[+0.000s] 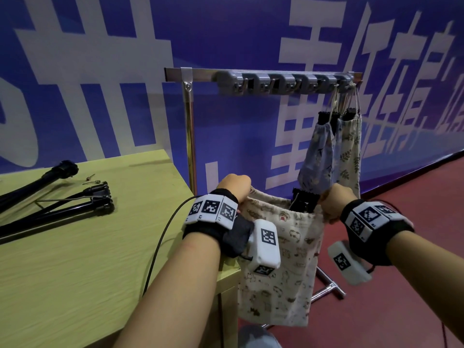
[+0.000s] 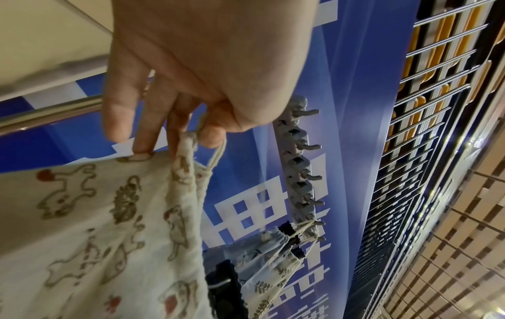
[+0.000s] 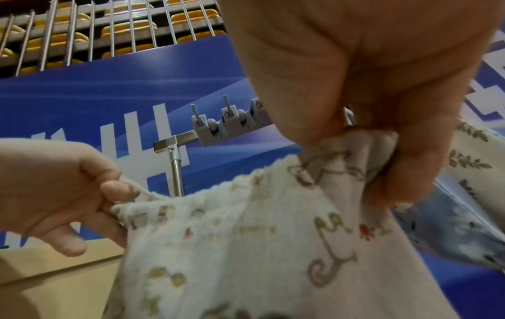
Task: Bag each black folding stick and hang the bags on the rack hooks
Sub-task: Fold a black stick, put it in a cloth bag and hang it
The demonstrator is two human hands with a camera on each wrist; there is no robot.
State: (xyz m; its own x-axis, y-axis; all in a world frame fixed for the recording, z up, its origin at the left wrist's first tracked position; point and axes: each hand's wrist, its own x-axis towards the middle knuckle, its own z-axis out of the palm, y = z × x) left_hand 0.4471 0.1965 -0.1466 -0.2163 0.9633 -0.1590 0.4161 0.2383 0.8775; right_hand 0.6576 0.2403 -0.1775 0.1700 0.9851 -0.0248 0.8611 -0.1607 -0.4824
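A cream cloth bag [image 1: 278,259] printed with small animals hangs between my two hands, off the table's right edge. A black folding stick [image 1: 303,200] pokes out of its mouth. My left hand [image 1: 234,185] pinches the drawstring [image 2: 216,155] at the bag's left corner. My right hand [image 1: 331,199] grips the bunched rim [image 3: 355,151] at the right corner. Above stands the rack with its row of grey hooks [image 1: 283,82]. Two filled bags [image 1: 329,149] hang from the rightmost hooks. More black folding sticks [image 1: 57,209] lie on the table at the left.
The yellow-green table [image 1: 88,247] fills the lower left, with a black cable [image 1: 163,237] running across it. The rack's metal pole [image 1: 190,136] rises just behind the table corner. Its foot [image 1: 329,290] rests on the red floor. A blue banner wall is behind.
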